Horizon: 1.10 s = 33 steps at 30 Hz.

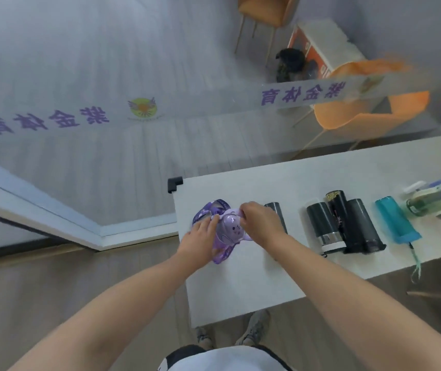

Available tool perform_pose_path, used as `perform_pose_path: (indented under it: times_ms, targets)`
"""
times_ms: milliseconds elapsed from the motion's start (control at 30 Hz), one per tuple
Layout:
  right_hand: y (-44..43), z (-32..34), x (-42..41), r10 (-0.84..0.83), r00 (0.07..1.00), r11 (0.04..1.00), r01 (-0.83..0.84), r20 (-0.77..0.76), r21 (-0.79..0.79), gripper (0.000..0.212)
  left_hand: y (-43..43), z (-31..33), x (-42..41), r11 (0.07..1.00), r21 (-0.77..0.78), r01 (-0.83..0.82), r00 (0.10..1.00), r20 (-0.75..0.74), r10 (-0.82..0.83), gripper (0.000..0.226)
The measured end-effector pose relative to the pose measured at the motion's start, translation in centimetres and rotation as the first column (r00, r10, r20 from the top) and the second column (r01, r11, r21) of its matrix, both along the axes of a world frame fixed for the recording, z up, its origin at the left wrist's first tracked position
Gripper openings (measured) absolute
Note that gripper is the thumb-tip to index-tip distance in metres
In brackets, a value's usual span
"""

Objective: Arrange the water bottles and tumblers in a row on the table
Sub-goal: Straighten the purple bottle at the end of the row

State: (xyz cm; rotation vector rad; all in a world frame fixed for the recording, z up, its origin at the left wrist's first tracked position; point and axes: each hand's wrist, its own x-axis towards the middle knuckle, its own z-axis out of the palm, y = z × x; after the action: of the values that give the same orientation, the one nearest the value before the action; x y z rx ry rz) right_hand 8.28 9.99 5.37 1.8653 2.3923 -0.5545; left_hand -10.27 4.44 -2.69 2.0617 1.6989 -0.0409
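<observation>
A purple bottle (229, 231) with a cartoon face and a purple strap (215, 208) stands near the left end of the white table (243, 290). My left hand (200, 238) grips its left side and my right hand (260, 222) holds its top right. To the right stand a dark tumbler (275, 211) partly hidden by my right hand, then a dark tumbler with a steel base (323, 226), a tall black patterned bottle (337, 207), a black bottle (362, 228), a teal bottle (395, 222) and a clear green bottle (433, 200).
A black corner guard (174, 183) caps the table's far left corner. A glass wall with purple lettering (302, 92) runs behind the table. Orange chairs (361, 111) and a box (321, 46) stand beyond it. My feet (251, 330) are below the table's near edge.
</observation>
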Motion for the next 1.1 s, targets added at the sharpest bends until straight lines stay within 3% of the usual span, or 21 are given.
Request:
perform_pose_path:
  times_ms: [167, 300, 500, 600, 733, 867, 967, 1100]
  targets:
    - [0.9, 2.1, -5.9, 0.276, 0.943, 0.952, -0.294, 0.186, 0.078, 0.019, -1.8, 0.7, -2.9, 0.988, 0.019, -0.153, 0.983, 0.107, 0.150, 0.092]
    - [0.5, 1.8, -8.9, 0.371, 0.908, 0.915, -0.393, 0.192, 0.088, 0.020, -3.3, 1.0, -5.1, 0.982, 0.044, -0.185, 0.978, 0.106, 0.180, 0.093]
    - [1.5, 0.6, -8.7, 0.328, 0.933, 0.936, -0.342, 0.146, 0.083, 0.013, -4.4, 1.9, -6.4, 0.980, 0.091, -0.175, 0.985, 0.031, 0.172, 0.091]
    - [1.8, 0.8, -8.1, 0.325, 0.937, 0.939, -0.336, 0.131, 0.073, 0.020, -4.3, 2.9, -6.2, 0.978, 0.138, -0.156, 0.988, 0.031, 0.153, 0.087]
    - [1.7, 1.5, -7.0, 0.276, 0.958, 0.950, -0.284, 0.076, 0.131, 0.025, -3.1, 4.4, -5.6, 0.958, 0.285, -0.022, 1.000, 0.025, 0.016, 0.067]
    - [1.6, 2.4, -4.4, 0.197, 0.977, 0.962, -0.207, 0.076, 0.177, 0.018, -0.9, 5.5, -3.5, 0.878, 0.464, 0.116, 0.987, 0.048, -0.155, 0.033]
    - [1.6, 2.7, -1.1, 0.121, 0.989, 0.976, -0.134, 0.085, 0.174, 0.015, 0.4, 6.0, -0.8, 0.818, 0.527, 0.233, 0.965, -0.024, -0.260, 0.016]
    - [1.7, 2.6, 4.8, 0.068, 0.989, 0.992, -0.080, 0.128, 0.094, 0.012, 1.4, 6.1, 4.0, 0.798, 0.509, 0.322, 0.942, -0.092, -0.322, 0.019]
